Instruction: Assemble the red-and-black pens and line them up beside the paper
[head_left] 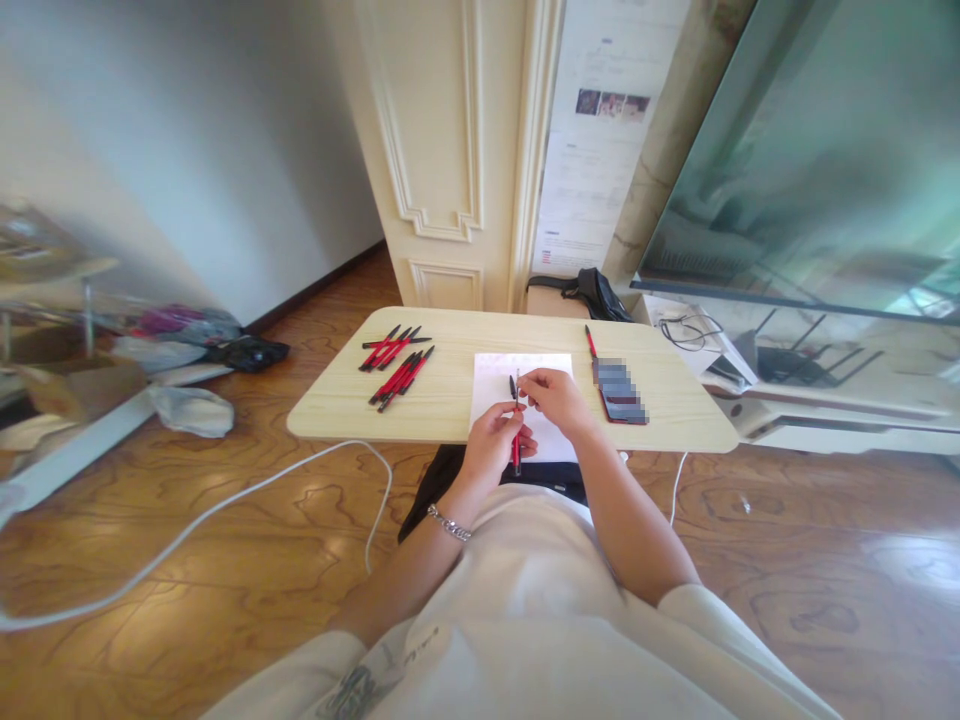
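My left hand [496, 438] is closed around a red pen [517, 456], its dark end pointing toward my body. A black pen part [513, 388] stands up above the left fingers, in line with the red barrel. My right hand [553, 397] is pinched beside that black part, close to the left fingertips. Something thin and pale shows at its fingers, too small to name. Both hands are over a sheet of white paper [486, 376] on the table. Two groups of red and black pens, an upper group [386, 352] and a lower group [403, 378], lie to the left.
The pale wooden table [337, 410] has rounded corners. On its right lie a phone [621, 392] with a blurred screen and a single red pen [590, 342]. A white cable [247, 490] runs across the floor at left. A black bag [600, 295] sits behind the table.
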